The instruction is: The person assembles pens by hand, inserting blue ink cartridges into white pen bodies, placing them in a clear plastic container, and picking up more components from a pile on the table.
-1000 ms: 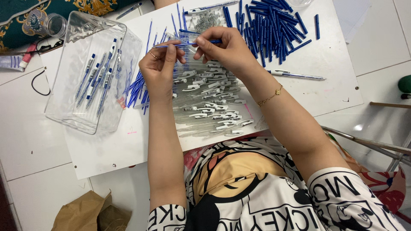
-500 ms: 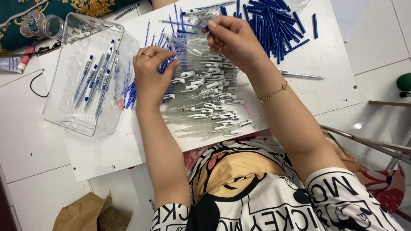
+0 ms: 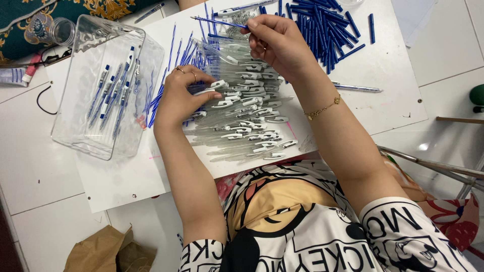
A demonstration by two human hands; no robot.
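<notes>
Centrally, the left hand [image 3: 184, 95] rests on a heap of clear pen barrels [image 3: 247, 121], fingers closed on one white-clipped barrel [image 3: 212, 86]. At one o'clock from it, the right hand [image 3: 277, 43] pinches a thin blue refill [image 3: 219, 21] between fingertips. Blue pen caps [image 3: 327, 27] lie piled at twelve o'clock; a clear plastic tray [image 3: 80, 136] of assembled pens sits at nine o'clock on the white board [image 3: 383, 90].

Single head-worn view, steeply downward and close over the white board [image 3: 393, 75], both forearms in frame.
</notes>
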